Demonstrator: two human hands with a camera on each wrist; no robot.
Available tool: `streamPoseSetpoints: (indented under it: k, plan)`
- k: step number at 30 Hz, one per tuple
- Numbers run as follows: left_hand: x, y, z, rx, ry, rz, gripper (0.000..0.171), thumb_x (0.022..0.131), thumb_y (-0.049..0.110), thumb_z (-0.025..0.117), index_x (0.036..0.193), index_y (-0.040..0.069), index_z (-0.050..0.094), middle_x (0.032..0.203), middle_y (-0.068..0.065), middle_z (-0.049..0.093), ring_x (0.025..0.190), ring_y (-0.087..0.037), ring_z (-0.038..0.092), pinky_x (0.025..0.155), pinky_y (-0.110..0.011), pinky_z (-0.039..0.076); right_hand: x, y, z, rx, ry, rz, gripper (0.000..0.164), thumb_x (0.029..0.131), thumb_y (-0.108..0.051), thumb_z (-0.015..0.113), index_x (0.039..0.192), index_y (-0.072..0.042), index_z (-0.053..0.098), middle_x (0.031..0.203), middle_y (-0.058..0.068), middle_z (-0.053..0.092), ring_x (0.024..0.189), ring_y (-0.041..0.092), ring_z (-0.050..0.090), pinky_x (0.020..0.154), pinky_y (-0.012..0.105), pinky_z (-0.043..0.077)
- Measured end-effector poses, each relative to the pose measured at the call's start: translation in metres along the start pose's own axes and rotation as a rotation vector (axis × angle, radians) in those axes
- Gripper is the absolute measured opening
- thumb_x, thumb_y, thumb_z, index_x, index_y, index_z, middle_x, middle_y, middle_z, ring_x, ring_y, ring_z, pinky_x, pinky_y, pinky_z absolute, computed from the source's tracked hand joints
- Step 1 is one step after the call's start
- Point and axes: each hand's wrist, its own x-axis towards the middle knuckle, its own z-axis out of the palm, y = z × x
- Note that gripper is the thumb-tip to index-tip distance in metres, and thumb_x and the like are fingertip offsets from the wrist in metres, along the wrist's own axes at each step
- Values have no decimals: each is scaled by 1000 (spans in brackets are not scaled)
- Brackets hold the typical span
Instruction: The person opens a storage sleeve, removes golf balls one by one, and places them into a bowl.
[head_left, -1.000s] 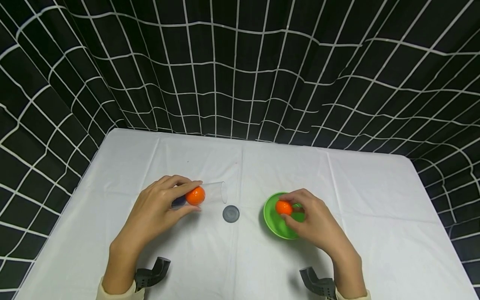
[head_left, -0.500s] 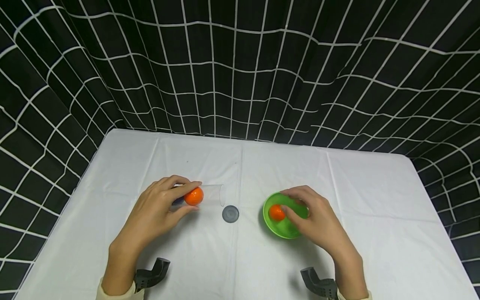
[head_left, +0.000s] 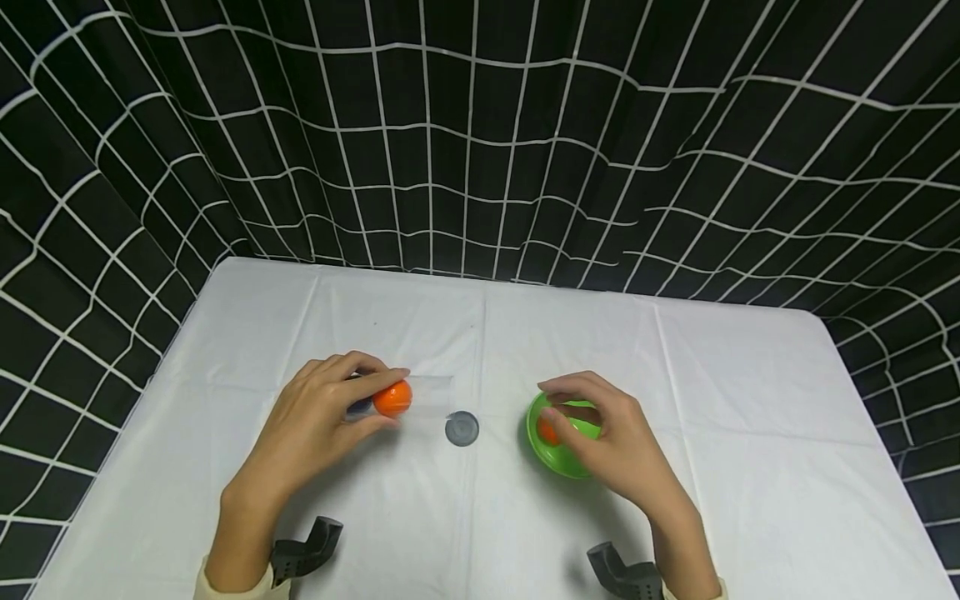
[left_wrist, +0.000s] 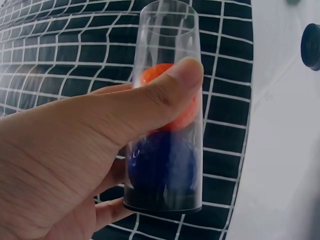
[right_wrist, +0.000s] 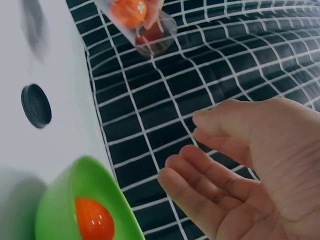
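Note:
My left hand (head_left: 315,421) grips a clear plastic tube (head_left: 437,397), its rim toward the right. Inside it sit an orange ball (head_left: 393,398) and, behind that, a dark blue ball (left_wrist: 162,162) near the black end. The left thumb (left_wrist: 170,87) crosses the orange ball in the left wrist view. Over a green bowl (head_left: 566,467) hovers my right hand (head_left: 611,429), thumb and fingers apart with nothing between them. Another orange ball (right_wrist: 94,220) rests in that bowl, partly covered by the right thumb in the head view.
A round dark grey cap (head_left: 462,428) lies on the white tablecloth (head_left: 480,533), between the tube and the bowl. Black curtains with a white grid (head_left: 480,142) stand behind and beside the table.
The right hand has let go of the orange ball, which now lies in the bowl, and has shifted left. The tube has tilted slightly, its rim coming a little toward me.

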Motion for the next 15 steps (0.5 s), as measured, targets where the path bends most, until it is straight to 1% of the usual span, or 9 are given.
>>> streamPoseSetpoints:
  k: [3, 7, 11, 15]
  plan:
    - [0, 2, 0, 6, -4, 3, 56, 79, 32, 94, 131, 27, 77, 116, 3, 73, 108, -20, 69, 99, -46, 52, 1, -2, 5, 37, 6, -8, 27, 95, -3, 77, 120, -13, 75, 115, 5, 75, 104, 14, 74, 94, 22, 62]
    - [1, 4, 0, 14, -2, 17, 55, 78, 33, 94, 131, 27, 77, 117, 2, 73, 110, -20, 69, 100, -44, 51, 3, -5, 15, 77, 13, -23, 29, 95, -2, 77, 121, -13, 75, 116, 1, 74, 105, 12, 74, 93, 24, 63]
    - [2, 5, -1, 19, 11, 38, 54, 78, 33, 94, 129, 28, 78, 117, 2, 72, 113, -21, 69, 103, -44, 50, 5, -6, 26, 136, 29, -33, 31, 94, -1, 78, 122, -12, 74, 118, 4, 74, 107, 8, 73, 92, 26, 64]
    - [3, 6, -1, 22, 24, 54, 52, 78, 31, 94, 127, 28, 78, 117, 3, 72, 112, -21, 68, 104, -44, 50, 7, -8, 37, 230, 30, -57, 33, 93, 3, 77, 124, -7, 73, 120, 10, 72, 109, 6, 72, 93, 29, 64]
